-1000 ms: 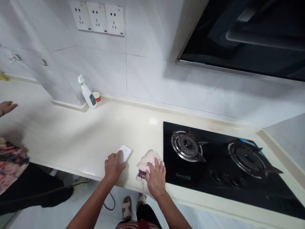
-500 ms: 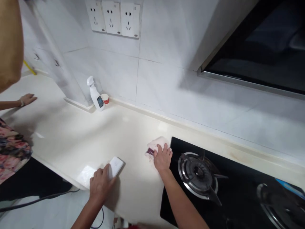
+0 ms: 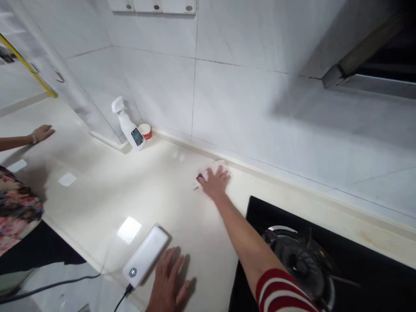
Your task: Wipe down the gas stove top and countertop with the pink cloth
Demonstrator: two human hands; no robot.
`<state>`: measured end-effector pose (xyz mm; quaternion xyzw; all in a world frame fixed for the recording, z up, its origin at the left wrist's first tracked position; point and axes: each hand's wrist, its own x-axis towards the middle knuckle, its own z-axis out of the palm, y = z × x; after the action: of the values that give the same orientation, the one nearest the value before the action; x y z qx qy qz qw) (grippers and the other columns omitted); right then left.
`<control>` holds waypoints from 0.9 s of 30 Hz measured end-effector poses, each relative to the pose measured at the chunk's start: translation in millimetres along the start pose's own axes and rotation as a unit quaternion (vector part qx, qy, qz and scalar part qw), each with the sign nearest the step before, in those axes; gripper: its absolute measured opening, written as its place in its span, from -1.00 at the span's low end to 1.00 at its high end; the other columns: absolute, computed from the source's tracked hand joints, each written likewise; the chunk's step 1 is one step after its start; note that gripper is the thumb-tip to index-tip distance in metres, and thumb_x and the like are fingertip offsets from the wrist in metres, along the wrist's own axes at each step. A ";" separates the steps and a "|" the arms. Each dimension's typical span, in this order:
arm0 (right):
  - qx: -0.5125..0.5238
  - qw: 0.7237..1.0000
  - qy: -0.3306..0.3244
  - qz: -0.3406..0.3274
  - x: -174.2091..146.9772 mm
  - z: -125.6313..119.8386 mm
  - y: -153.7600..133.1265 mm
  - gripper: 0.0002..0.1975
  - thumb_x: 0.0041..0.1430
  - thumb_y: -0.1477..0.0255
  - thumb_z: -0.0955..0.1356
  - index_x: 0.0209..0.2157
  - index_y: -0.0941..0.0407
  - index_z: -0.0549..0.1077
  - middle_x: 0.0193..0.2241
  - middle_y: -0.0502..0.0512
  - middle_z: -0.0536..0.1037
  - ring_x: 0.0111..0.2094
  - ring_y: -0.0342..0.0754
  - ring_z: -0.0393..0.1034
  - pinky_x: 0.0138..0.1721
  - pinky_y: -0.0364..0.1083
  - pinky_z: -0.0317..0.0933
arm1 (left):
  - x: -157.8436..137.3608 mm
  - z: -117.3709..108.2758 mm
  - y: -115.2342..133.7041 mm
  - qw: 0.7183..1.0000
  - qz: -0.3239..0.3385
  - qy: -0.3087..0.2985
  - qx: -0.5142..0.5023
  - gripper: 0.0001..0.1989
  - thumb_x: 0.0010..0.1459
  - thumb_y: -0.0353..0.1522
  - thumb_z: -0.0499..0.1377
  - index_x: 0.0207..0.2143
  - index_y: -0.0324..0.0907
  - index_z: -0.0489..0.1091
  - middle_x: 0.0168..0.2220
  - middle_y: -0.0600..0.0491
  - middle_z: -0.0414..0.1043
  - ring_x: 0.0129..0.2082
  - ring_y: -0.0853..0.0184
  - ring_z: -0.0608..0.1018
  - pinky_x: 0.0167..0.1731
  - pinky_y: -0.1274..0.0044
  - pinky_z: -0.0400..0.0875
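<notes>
My right hand [image 3: 216, 182] lies with fingers spread on a pale pink cloth [image 3: 217, 165], pressing it on the cream countertop [image 3: 182, 216] near the wall. A dark maroon patch shows at the cloth's left side. My left hand [image 3: 169, 277] is low over the front of the counter, fingers apart and holding nothing. Just left of it lies a white power bank [image 3: 147, 253] with a small lit display and a black cable [image 3: 123, 297] plugged into its near end.
A black gas hob [image 3: 260, 221] with a round burner [image 3: 302, 264] is at right. Against the wall stand a white spray bottle [image 3: 130, 128] and a small red-and-white tub [image 3: 145, 131]. Another person's hand [image 3: 43, 132] rests on the counter at far left. A range hood [image 3: 373, 82] overhangs at upper right.
My right hand has slid the cloth away from the hob toward the wall. My left hand has let go of the power bank and moved to its right. The view has shifted.
</notes>
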<state>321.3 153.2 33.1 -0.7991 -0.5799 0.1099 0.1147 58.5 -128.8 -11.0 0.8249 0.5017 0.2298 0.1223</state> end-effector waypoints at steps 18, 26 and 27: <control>0.126 0.961 0.237 0.073 -108.7 -10.2 99.6 -0.60 0.20 0.36 0.33 0.07 0.12 0.44 0.23 0.34 0.21 0.24 0.30 0.04 0.19 0.29 -0.01 | 15.2 -2.8 -7.5 0.997 0.045 -0.002 0.057 -0.56 0.33 -0.24 0.09 0.23 -0.07 0.25 0.26 -0.10 0.30 0.26 0.12 0.33 0.13 0.24 0.36; 0.014 0.972 0.133 0.193 -84.6 -11.0 79.0 -0.55 0.27 0.30 0.31 0.14 0.16 0.40 0.38 0.42 0.02 0.37 0.51 -0.27 0.20 0.51 -0.26 | 19.2 -8.9 1.9 0.999 0.040 -0.001 0.033 -0.58 0.34 -0.27 0.07 0.23 -0.08 0.23 0.23 -0.10 0.32 0.26 0.12 0.33 0.16 0.21 0.34; 0.014 0.981 0.128 0.143 -94.5 -5.1 64.0 -0.56 0.28 0.30 0.31 0.14 0.16 0.40 0.37 0.40 0.04 0.38 0.49 -0.26 0.22 0.48 -0.24 | 19.2 -8.8 2.1 0.999 0.039 0.002 0.027 -0.57 0.35 -0.27 0.07 0.23 -0.08 0.21 0.23 -0.11 0.32 0.26 0.12 0.33 0.16 0.21 0.34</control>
<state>352.0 43.7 22.1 -0.8797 -0.4384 0.0300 0.1817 63.2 -113.1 2.5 0.8462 0.4757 0.2226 0.0896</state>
